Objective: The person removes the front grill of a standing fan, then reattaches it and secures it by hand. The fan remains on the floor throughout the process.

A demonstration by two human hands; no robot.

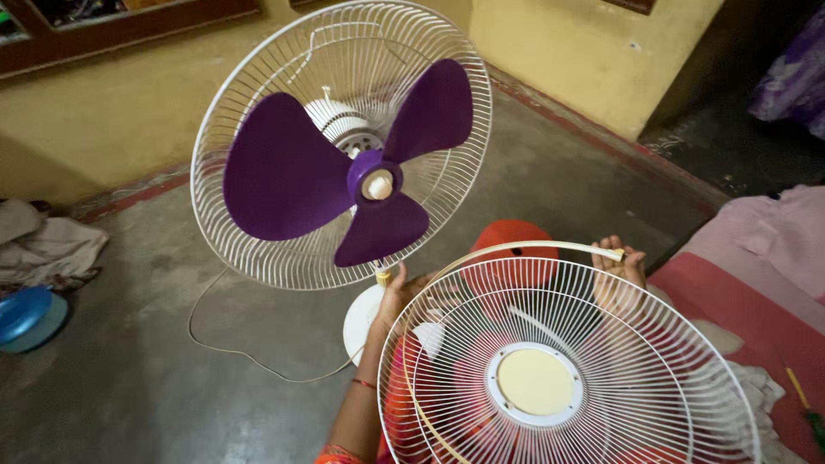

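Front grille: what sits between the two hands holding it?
In the head view, the red stool shows behind the front grille, between the left hand and right hand; a cream rim band arcs across too.

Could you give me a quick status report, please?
Left hand and right hand grip front guard rim. Fan stands uncovered, purple blades bare. Nothing between.

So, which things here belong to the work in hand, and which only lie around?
In hand: front fan guard, cream rim band, left hand, right hand, pedestal fan with purple blades.
Lying about: blue bowl, crumpled cloth, screwdriver.
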